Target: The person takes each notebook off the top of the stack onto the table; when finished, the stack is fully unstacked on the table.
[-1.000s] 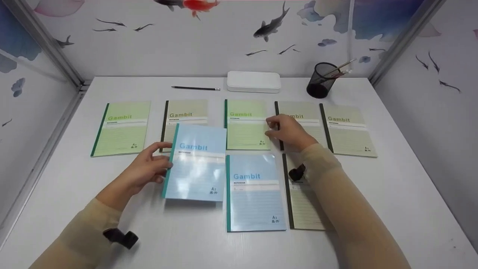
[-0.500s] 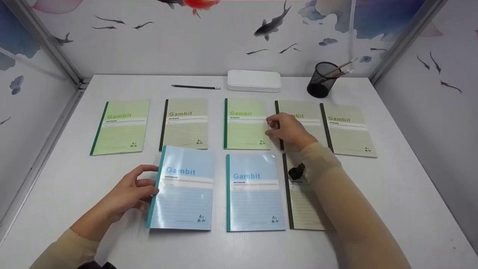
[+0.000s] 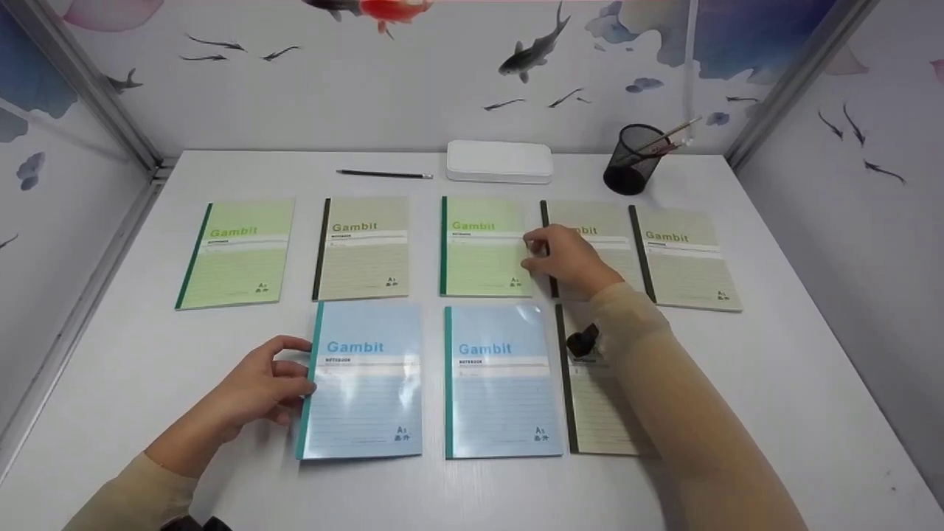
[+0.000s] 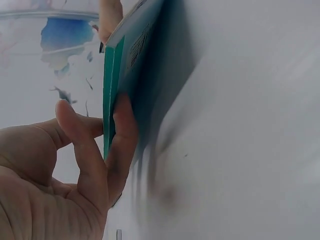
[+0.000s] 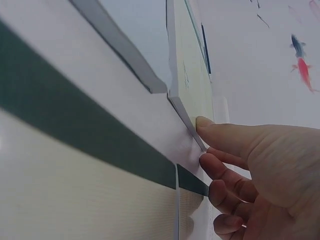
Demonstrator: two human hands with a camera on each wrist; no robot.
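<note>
A blue notebook [image 3: 369, 398] with a teal spine is held at its left edge by my left hand [image 3: 254, 387]. In the left wrist view, thumb and fingers pinch the spine [image 4: 111, 90] from both sides, and a shadow lies under the raised edge. My right hand [image 3: 571, 254] pinches the right edge of the middle green notebook [image 3: 483, 262], thumb [image 5: 212, 129] on its cover. That hand overlaps a beige notebook [image 3: 612, 206]. A second blue notebook [image 3: 505, 402] lies right of the first; the right sleeve partly hides a beige notebook [image 3: 601, 420] beside it.
Another green notebook [image 3: 236, 273] and a beige one [image 3: 365, 269] lie at the back left, another beige one [image 3: 689, 265] at the right. Behind them are a black pencil [image 3: 383, 174], a white case [image 3: 499, 162] and a mesh pen cup [image 3: 630, 162].
The left hand has brought its blue notebook toward the front and left, down beside the other blue one, uncovering the beige notebook behind. The right hand has stayed at the green notebook.
</note>
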